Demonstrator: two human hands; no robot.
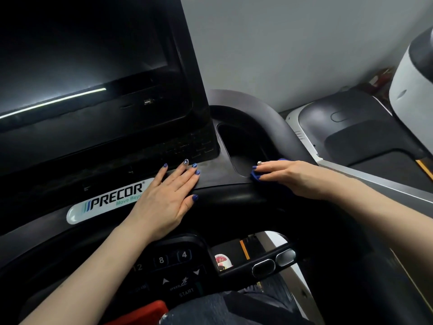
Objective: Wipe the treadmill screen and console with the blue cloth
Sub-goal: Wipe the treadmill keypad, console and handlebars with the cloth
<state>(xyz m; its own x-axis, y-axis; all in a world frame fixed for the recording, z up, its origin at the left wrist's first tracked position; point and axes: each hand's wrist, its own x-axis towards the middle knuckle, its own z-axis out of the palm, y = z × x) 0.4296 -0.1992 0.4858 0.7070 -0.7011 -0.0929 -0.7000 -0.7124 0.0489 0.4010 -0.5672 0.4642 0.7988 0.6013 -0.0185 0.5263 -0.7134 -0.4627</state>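
Observation:
The treadmill's dark screen fills the upper left, above the black console. My left hand lies flat on the console ledge, fingers straight, partly covering the white Precor badge. My right hand presses the blue cloth onto the console at the near edge of the cup-holder recess. Most of the cloth is hidden under that hand; only small bits show by the fingertips and behind the knuckles.
A black handlebar curves below both hands. Under it is a keypad with numbers and a START label, and metal grip sensors. Another treadmill stands to the right by a white wall. A red object sits at the bottom.

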